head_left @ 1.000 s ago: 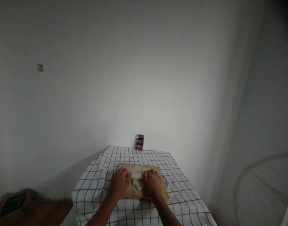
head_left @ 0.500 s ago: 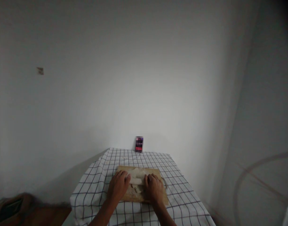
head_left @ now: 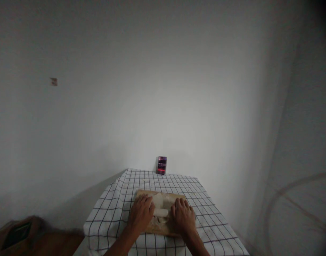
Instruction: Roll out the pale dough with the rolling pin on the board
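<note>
Wooden board (head_left: pixel 163 227) on the checked desk (head_left: pixel 205 220) carries pale dough (head_left: pixel 161 207) at its middle; left hand (head_left: pixel 141 214) and right hand (head_left: pixel 183 219), fingers spread flat, flank it, seemingly rolling it; even pressure comes next.

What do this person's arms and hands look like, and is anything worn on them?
Both forearms are bare as far as the picture shows: no sleeves and no gloves. The left hand and right hand show no watch, ring or bracelet that can be made out; the view is dim and small.
</note>
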{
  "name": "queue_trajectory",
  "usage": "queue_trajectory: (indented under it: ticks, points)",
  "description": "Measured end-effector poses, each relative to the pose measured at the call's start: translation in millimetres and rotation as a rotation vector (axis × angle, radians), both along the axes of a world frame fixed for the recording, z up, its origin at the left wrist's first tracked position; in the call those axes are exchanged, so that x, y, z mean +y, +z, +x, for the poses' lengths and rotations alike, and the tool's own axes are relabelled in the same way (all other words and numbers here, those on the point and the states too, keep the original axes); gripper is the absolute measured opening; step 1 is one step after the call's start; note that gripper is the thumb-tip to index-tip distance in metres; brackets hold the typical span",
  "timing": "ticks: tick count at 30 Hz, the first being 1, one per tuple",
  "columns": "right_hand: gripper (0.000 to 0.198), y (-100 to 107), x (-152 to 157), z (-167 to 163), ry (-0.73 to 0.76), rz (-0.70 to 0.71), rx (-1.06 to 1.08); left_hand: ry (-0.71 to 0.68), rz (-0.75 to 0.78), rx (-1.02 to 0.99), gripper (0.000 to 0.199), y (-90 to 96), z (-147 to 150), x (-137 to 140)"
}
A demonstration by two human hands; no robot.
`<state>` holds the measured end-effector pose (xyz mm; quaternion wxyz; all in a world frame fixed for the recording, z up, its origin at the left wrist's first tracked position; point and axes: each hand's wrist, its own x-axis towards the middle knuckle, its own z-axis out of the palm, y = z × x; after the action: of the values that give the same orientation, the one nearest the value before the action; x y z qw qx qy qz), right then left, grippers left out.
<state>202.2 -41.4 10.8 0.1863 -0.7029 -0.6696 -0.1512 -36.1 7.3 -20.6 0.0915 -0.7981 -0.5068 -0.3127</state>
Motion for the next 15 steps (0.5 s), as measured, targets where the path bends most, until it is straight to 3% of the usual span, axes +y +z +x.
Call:
queue_trajectory:
  ticks: [4, 8, 11, 15]
  points:
    - [0.033, 22.6, 15.7, 5.6, 0.065, -0.168, 0.064, 0.045, -0.013, 0.037, 0.042, 23.4, 8.9, 5.5]
    - [0.034, 30.5, 33.3, 10.8, 0.106, -0.229, 0.006, 0.089, -0.103, 0.071, 0.040, 43.1, 15.0, 15.5]
    - [0.037, 30.0, 45.5, 12.3, 0.136, -0.251, -0.038, 0.096, -0.167, 0.081, 0.038, 48.0, 16.6, 24.8]
    - [0.037, 27.4, 57.1, 12.3, 0.086, -0.250, 0.054, 0.132, -0.202, 0.064, 0.037, 46.4, 17.4, 38.0]
